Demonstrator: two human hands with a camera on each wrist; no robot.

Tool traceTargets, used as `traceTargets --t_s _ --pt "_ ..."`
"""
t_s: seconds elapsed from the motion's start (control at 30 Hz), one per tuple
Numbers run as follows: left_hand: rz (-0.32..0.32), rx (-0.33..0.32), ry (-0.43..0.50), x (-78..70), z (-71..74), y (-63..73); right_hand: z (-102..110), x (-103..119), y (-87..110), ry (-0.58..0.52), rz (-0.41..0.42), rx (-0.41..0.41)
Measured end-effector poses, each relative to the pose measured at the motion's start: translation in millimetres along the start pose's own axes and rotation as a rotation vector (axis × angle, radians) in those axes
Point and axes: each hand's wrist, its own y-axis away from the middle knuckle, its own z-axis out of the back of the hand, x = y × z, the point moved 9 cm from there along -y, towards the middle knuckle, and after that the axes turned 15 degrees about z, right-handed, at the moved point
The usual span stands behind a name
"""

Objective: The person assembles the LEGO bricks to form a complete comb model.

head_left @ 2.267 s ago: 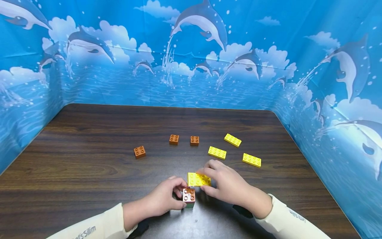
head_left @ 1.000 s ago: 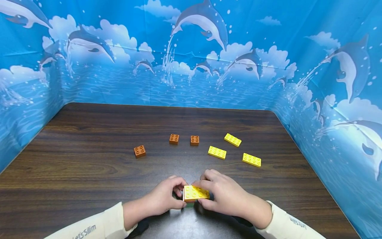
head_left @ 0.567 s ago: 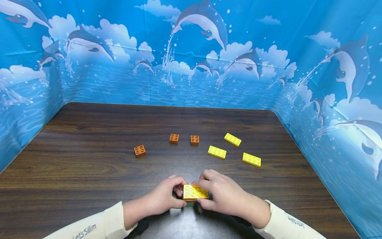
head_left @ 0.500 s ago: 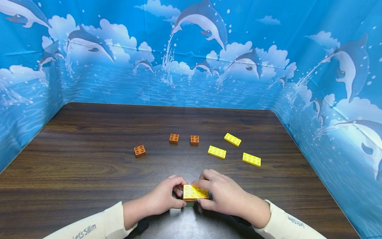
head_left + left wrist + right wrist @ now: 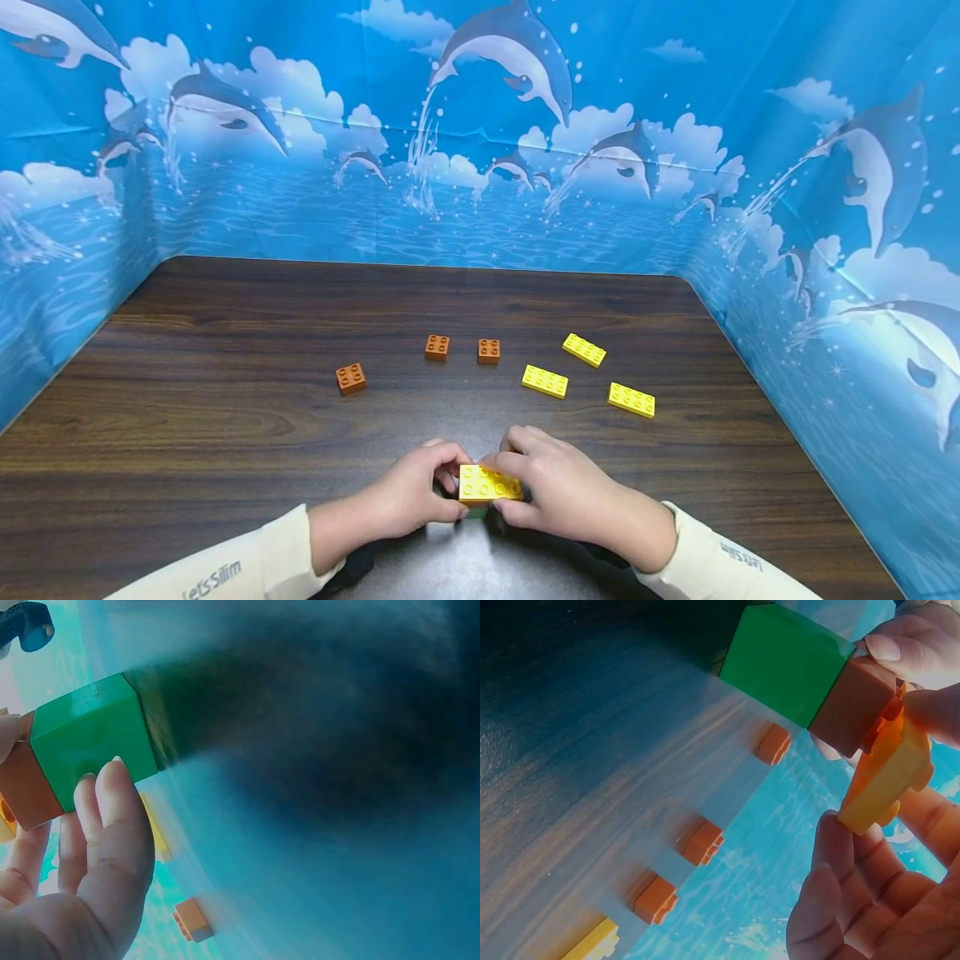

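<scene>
Near the table's front edge, my left hand (image 5: 401, 500) pinches a small stack between thumb and fingers. The stack is a green brick (image 5: 90, 735) at the bottom with a brown brick (image 5: 853, 705) on top of it. My right hand (image 5: 566, 487) pinches a yellow eight-stud plate (image 5: 480, 482) by its right part. The plate's left part lies over the brown brick, and its right part overhangs. In the right wrist view the plate is tilted against the brown brick, with brown studs showing in the gap.
Farther back on the dark wooden table (image 5: 225, 367) lie three loose brown bricks: a left one (image 5: 351, 379), a middle one (image 5: 437, 347) and a right one (image 5: 489, 351). Several yellow plates (image 5: 545, 382) lie to the right. A blue dolphin-print curtain (image 5: 480, 225) surrounds the table.
My right hand has brought the yellow plate forward and left from behind the stack to over the brown brick. Over the last half second, both hands stay nearly still.
</scene>
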Motion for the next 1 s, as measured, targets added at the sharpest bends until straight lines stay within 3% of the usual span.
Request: traceTargets --t_s 0.63,1.0 --pt "0.047 0.008 0.081 -6.1 6.0 7.9 -1.4 -1.0 0.1 -0.009 -0.017 0.023" --pt "0.024 0.002 0.085 -8.5 7.1 9.2 -2.2 -3.3 4.4 -0.063 -0.030 0.014"
